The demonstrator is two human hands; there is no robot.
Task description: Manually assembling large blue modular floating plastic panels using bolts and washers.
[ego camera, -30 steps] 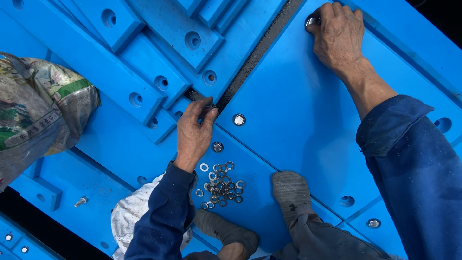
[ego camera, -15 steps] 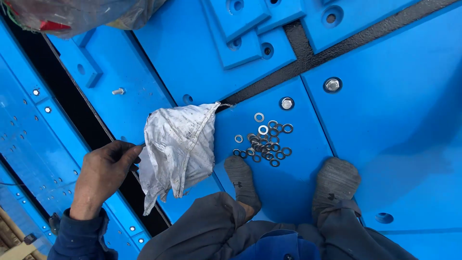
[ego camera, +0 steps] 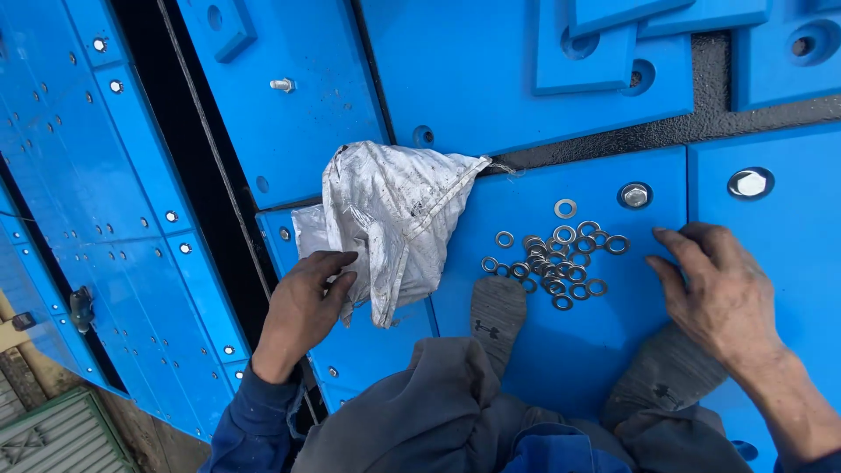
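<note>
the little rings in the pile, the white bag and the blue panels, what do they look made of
Rings: likely steel washers, bare silvery metal with a dull shine.
White bag, touched by the left hand: looks like woven plastic sacking, crumpled and soiled, with a frayed edge; could be cloth.
Blue panels: smooth, evenly coloured matte slabs with recessed bolt holes, probably plastic, possibly painted metal.

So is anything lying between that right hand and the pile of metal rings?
Nothing visible does. The right hand rests on the blue panel just right of the washers, with only bare panel between them. The left hand is on the white bag.
</note>
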